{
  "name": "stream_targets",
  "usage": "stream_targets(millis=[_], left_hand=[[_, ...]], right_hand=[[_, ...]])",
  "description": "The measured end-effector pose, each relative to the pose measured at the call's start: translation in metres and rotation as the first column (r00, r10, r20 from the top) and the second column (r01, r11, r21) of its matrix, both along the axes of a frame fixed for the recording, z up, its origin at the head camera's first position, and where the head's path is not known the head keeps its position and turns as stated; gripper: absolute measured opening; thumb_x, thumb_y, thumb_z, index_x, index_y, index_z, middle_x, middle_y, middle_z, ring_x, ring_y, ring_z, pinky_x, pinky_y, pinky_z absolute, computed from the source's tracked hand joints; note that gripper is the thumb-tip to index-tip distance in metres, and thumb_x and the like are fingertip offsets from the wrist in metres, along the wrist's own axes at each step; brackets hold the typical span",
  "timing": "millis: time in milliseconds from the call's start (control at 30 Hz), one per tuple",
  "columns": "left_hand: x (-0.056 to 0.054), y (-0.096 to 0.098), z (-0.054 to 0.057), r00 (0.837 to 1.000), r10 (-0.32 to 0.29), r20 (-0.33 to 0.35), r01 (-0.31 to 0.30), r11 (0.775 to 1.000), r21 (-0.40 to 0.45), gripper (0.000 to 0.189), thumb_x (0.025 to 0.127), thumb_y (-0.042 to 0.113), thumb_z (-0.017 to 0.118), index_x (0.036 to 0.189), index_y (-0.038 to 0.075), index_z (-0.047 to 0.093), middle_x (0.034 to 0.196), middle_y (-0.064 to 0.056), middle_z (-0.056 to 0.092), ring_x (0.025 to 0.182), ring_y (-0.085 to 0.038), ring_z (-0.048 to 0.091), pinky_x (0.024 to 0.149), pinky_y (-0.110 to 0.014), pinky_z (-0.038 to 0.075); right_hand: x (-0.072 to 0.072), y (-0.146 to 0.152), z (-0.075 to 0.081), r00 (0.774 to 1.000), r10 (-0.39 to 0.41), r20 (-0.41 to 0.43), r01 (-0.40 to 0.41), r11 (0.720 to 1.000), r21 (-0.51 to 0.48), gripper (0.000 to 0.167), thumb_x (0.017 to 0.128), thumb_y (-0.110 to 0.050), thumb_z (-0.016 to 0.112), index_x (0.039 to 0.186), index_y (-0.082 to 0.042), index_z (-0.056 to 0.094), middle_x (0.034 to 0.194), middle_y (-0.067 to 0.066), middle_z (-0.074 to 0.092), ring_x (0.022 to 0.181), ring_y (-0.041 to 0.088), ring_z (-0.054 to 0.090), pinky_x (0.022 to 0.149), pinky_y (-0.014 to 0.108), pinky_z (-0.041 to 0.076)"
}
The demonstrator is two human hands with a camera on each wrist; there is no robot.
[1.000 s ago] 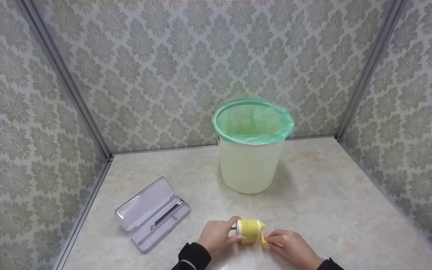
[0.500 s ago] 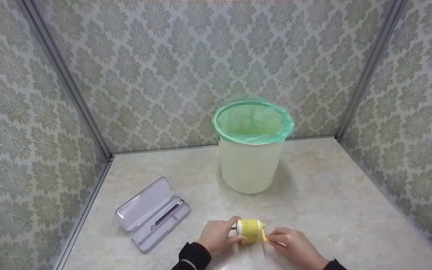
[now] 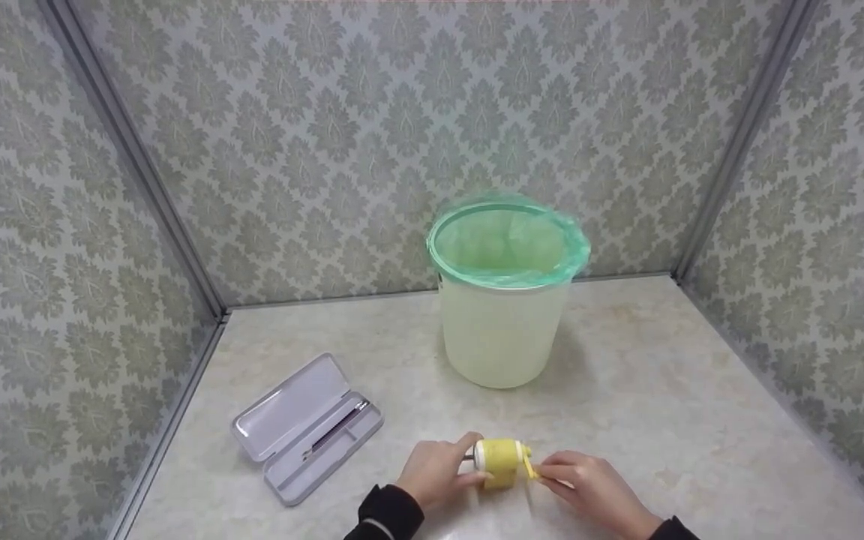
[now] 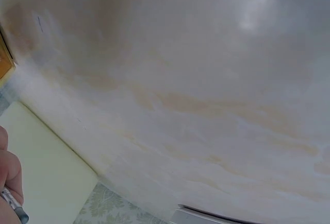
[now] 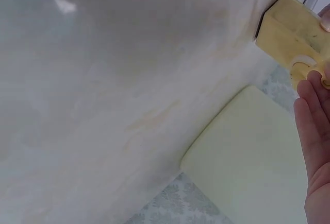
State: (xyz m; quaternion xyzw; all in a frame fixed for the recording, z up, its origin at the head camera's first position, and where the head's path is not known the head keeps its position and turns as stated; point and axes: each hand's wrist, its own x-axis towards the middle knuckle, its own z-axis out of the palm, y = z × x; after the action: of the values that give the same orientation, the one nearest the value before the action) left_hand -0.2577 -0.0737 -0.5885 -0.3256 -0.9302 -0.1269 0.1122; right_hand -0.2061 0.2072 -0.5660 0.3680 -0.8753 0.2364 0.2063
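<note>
In the head view a yellow hand-crank pencil sharpener (image 3: 501, 463) stands at the front of the table. My left hand (image 3: 436, 471) holds its body, index finger over the top and thumb low on the near side. A dark pencil (image 3: 468, 457) enters the sharpener's white left end; its grey end (image 4: 20, 214) pokes out beside the fingers in the left wrist view. With thumb and fingertips my right hand (image 3: 589, 487) pinches the small yellow crank handle (image 3: 531, 469) on the other end. The right wrist view shows the sharpener's yellow body (image 5: 291, 31) near those fingertips.
On the left lies an open pale lilac pencil case (image 3: 289, 469) holding dark pencils (image 3: 336, 429). Behind the sharpener stands a tall pale bin (image 3: 499, 337) with a green liner (image 3: 507, 279) over its rim. Patterned walls (image 3: 402, 150) close off the table at back and sides.
My right hand has shifted slightly to the right, and the crank handle now slants outward instead of hanging straight down. The left hand keeps its grip in the same place.
</note>
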Motion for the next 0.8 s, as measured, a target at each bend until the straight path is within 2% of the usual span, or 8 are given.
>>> stream_targets(millis=[100, 267, 400, 500, 667, 800], left_hand=[[0.0, 0.0, 0.001, 1.0, 0.003, 0.001, -0.003, 1.0, -0.002, 0.054, 0.089, 0.065, 0.064, 0.125, 0.026, 0.059, 0.068, 0.005, 0.07, 0.054, -0.008, 0.057, 0.056, -0.023, 0.043], [0.0, 0.001, 0.0, 1.0, 0.005, -0.003, -0.005, 1.0, -0.015, 0.053, 0.088, 0.064, 0.065, 0.125, 0.026, 0.059, 0.068, 0.005, 0.07, 0.054, -0.009, 0.058, 0.055, -0.024, 0.043], [0.0, 0.002, 0.002, 1.0, 0.004, 0.013, -0.004, 1.0, -0.024, 0.054, 0.089, 0.065, 0.065, 0.126, 0.026, 0.059, 0.071, 0.004, 0.072, 0.056, -0.01, 0.061, 0.056, -0.024, 0.045], [-0.001, 0.001, 0.001, 1.0, 0.008, 0.027, -0.007, 1.0, -0.025, 0.055, 0.089, 0.066, 0.063, 0.128, 0.026, 0.058, 0.074, 0.004, 0.073, 0.058, -0.009, 0.061, 0.058, -0.024, 0.047], [-0.001, 0.001, -0.001, 1.0, 0.005, 0.027, -0.005, 1.0, -0.014, 0.055, 0.088, 0.066, 0.064, 0.126, 0.027, 0.058, 0.072, 0.005, 0.072, 0.057, -0.008, 0.06, 0.059, -0.023, 0.047], [-0.001, 0.0, -0.001, 1.0, 0.003, 0.018, -0.003, 1.0, -0.012, 0.054, 0.088, 0.065, 0.065, 0.125, 0.027, 0.059, 0.071, 0.006, 0.072, 0.056, -0.007, 0.059, 0.058, -0.022, 0.046]], right_hand=[[-0.001, 0.0, 0.002, 1.0, -0.006, -0.021, 0.006, 1.0, -0.007, 0.022, 0.085, -0.008, 0.08, 0.106, -0.016, 0.081, 0.091, -0.005, 0.076, 0.079, 0.008, 0.07, 0.068, 0.016, 0.053], [-0.007, 0.0, 0.005, 0.994, -0.013, -0.113, 0.009, 1.0, -0.03, 0.028, 0.078, -0.004, 0.085, 0.104, -0.016, 0.081, 0.09, -0.006, 0.076, 0.077, 0.008, 0.07, 0.068, 0.015, 0.053], [-0.014, -0.002, 0.009, 0.985, -0.047, -0.166, 0.039, 0.998, -0.051, 0.028, 0.076, -0.004, 0.086, 0.101, -0.017, 0.081, 0.089, -0.008, 0.075, 0.077, 0.007, 0.07, 0.068, 0.015, 0.053], [-0.019, -0.004, 0.01, 0.982, -0.067, -0.174, 0.057, 0.996, -0.061, 0.026, 0.077, -0.005, 0.085, 0.1, -0.015, 0.081, 0.09, -0.007, 0.075, 0.077, 0.008, 0.07, 0.069, 0.016, 0.054], [-0.026, -0.006, 0.012, 0.986, -0.09, -0.142, 0.082, 0.995, -0.062, 0.025, 0.079, -0.004, 0.084, 0.102, -0.015, 0.081, 0.09, -0.006, 0.075, 0.077, 0.009, 0.07, 0.068, 0.018, 0.054], [-0.034, -0.007, 0.011, 0.98, -0.108, -0.165, 0.099, 0.993, -0.061, 0.025, 0.078, -0.004, 0.084, 0.102, -0.015, 0.081, 0.09, -0.005, 0.076, 0.078, 0.01, 0.072, 0.069, 0.021, 0.056]])
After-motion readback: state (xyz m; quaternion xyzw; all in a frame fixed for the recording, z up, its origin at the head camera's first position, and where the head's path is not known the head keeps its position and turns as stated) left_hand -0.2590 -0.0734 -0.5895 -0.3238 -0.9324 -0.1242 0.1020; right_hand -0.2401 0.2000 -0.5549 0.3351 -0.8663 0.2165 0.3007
